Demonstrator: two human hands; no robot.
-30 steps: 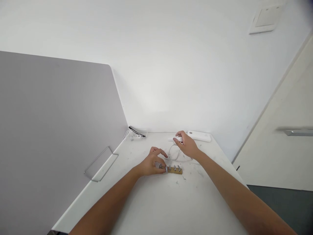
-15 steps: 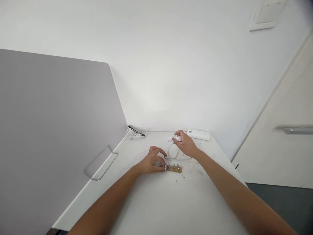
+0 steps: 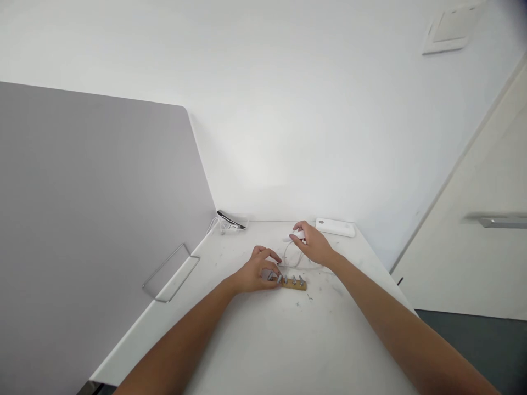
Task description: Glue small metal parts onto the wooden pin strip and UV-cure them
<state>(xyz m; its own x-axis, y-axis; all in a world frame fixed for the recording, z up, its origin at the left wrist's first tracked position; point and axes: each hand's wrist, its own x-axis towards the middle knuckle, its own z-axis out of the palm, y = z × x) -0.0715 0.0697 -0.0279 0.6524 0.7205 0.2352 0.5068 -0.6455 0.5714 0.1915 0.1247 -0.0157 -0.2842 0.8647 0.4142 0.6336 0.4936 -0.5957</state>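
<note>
A short wooden strip (image 3: pixel 294 284) lies on the white table top, with several metal bolts (image 3: pixel 302 280) standing up from it in a row, some tilted. At its left end is my left hand (image 3: pixel 255 273), thumb and a finger curled in around a bolt (image 3: pixel 279 278); the index finger reaches out above. My right hand (image 3: pixel 312 241), farther back and to the right, pinches a small white elongated object (image 3: pixel 297 236) whose kind I cannot make out. A thin white cord (image 3: pixel 291 263) loops on the table below it.
A white rounded device (image 3: pixel 335 227) lies against the wall. In the back left corner are a black-and-white strip (image 3: pixel 230 220) and white cables. A grey panel (image 3: pixel 102 219) with a wire handle (image 3: pixel 171 273) borders the left side. Small crumbs (image 3: pixel 309 297) lie near the strip.
The round metal piece at my left fingertips now shows as an upright, tilted bolt. My right hand keeps its hold on the white object, nearly unmoved. The view has shifted slightly.
</note>
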